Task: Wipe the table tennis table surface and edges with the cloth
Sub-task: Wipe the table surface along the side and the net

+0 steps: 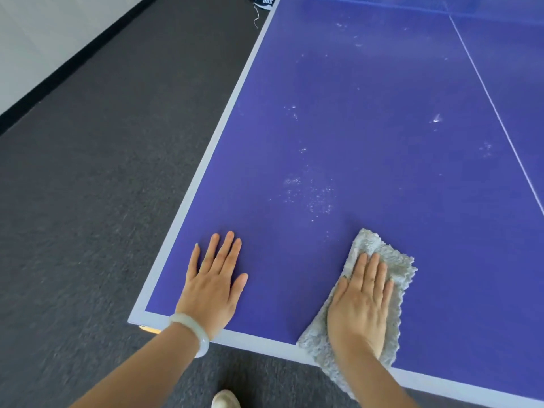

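Note:
The blue table tennis table (368, 119) fills the right of the head view, with a white border along its left and near edges. A grey fluffy cloth (391, 257) lies at the near edge, its lower end hanging over the border. My right hand (363, 304) presses flat on the cloth with straight fingers. My left hand (213, 278) rests flat on the bare blue surface near the table's near-left corner, a pale bangle on its wrist. White dusty specks (309, 192) mark the surface beyond both hands.
Dark grey carpet (97, 201) spreads left of and in front of the table. A white wall with a black skirting runs along the far left. The net (441, 2) and its clamp sit at the top. A white centre line (497, 113) crosses the right side. A shoe tip (225, 399) shows below.

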Demonstrator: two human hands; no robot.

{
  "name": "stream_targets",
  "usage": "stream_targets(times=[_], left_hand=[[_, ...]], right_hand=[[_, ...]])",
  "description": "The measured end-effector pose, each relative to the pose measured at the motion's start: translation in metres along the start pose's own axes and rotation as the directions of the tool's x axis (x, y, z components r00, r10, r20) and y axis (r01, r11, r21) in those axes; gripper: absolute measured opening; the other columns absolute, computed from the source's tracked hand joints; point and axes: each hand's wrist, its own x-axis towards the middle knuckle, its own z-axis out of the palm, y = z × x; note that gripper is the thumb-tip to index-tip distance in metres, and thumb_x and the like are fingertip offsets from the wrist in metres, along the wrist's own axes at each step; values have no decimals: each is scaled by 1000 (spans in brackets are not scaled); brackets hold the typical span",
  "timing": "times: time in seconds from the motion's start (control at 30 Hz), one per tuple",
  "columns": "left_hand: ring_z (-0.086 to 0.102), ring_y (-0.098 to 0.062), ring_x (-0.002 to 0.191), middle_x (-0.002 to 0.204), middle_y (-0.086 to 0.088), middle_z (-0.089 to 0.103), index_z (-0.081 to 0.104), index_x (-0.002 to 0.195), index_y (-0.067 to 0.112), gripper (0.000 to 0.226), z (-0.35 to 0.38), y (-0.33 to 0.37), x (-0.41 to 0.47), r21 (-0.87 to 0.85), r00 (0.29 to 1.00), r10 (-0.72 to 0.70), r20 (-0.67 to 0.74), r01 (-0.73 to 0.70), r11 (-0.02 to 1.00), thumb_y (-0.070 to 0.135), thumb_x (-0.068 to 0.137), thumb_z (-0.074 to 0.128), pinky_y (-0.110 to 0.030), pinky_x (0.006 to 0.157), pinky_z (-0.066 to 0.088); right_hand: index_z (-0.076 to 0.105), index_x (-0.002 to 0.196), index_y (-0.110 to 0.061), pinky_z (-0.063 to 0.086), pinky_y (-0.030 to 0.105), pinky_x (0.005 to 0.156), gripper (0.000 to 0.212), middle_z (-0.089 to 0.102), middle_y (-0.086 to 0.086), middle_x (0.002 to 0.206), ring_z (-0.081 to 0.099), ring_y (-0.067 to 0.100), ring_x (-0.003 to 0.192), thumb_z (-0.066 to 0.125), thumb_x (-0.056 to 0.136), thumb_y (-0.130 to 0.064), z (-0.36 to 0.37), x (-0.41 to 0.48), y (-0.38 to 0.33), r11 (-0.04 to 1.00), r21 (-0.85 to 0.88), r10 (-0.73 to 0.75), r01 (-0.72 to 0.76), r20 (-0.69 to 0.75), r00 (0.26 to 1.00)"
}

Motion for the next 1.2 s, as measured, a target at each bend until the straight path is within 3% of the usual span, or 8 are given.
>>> stream_targets(times=[0.2, 0.4, 0.6, 0.73, 0.83, 1.07, 1.13, 1.2], left_hand=[[10, -21, 152, 165, 4, 13, 17, 158, 18, 64, 7, -2, -1, 25, 999, 4, -45, -3, 1000, 49, 102, 14, -50, 121, 14], [11, -20, 152, 164, 4, 13, 20, 157, 19, 63, 9, 0, 2, 26, 998, -7, -65, 9, 1000, 49, 102, 16, -49, 121, 13], [7, -17, 152, 164, 7, 12, 21, 157, 19, 66, 6, 1, 0, 4, 998, -19, -58, 19, 1000, 50, 100, 11, -48, 123, 10], [3, -16, 153, 165, 8, 9, 16, 158, 21, 67, 8, 0, 1, 13, 997, -33, -63, 34, 999, 52, 99, 7, -47, 123, 9], [3, -16, 153, 165, 7, 9, 17, 158, 21, 67, 8, 1, 2, -8, 997, -41, -59, 40, 999, 51, 98, 8, -47, 123, 8], [0, -12, 152, 163, 10, 10, 18, 157, 23, 64, 0, 1, -2, -122, 993, -9, -119, -5, 992, 38, 97, 1, -42, 124, 0], [-1, -8, 151, 162, 12, 13, 21, 156, 23, 63, 0, -3, -2, -206, 988, -8, -153, -24, 978, 36, 98, 2, -38, 124, -2], [0, -5, 151, 161, 13, 15, 23, 156, 23, 58, 2, -4, -2, -273, 985, -18, -172, -30, 961, 36, 101, 6, -36, 124, -3]], right_hand=[[-2, 159, -16, -6, 38, 126, 61, -3, 1, 168, -6, 16, 155, 3, 103, -39, -8, 63, 12, 957, -106, -264, 268, 52, 963], [-8, 158, -10, -8, 42, 125, 62, -7, 10, 168, -10, 24, 155, 11, 106, -36, -4, 97, -23, 998, -35, 59, -58, 19, 998], [-2, 160, -16, -3, 40, 126, 60, -8, 3, 168, -10, 17, 154, 11, 107, -41, 6, 14, -7, 840, -42, -535, 541, 102, 839], [3, 160, -11, -1, 41, 126, 62, 3, 9, 168, -2, 20, 155, 22, 106, -35, -26, 87, 53, 990, -68, -115, 120, 67, 991], [1, 158, -6, -3, 44, 126, 65, 2, 15, 167, -2, 27, 155, 18, 105, -38, -18, 57, 29, 997, -18, 73, -73, -25, 997], [-21, 154, -8, -18, 45, 122, 69, -30, 13, 161, -28, 27, 149, 15, 106, -43, 16, -42, -110, 960, 131, -273, 248, 229, 934], [-3, 160, -19, -11, 37, 125, 62, -15, -3, 167, -19, 9, 151, 26, 108, -38, 4, -30, -112, 845, 467, -437, 262, 319, 841], [20, 159, -23, 5, 32, 127, 54, 7, -11, 167, 0, 2, 152, 35, 108, -25, -14, -6, -83, 783, 610, -341, 125, 253, 905]])
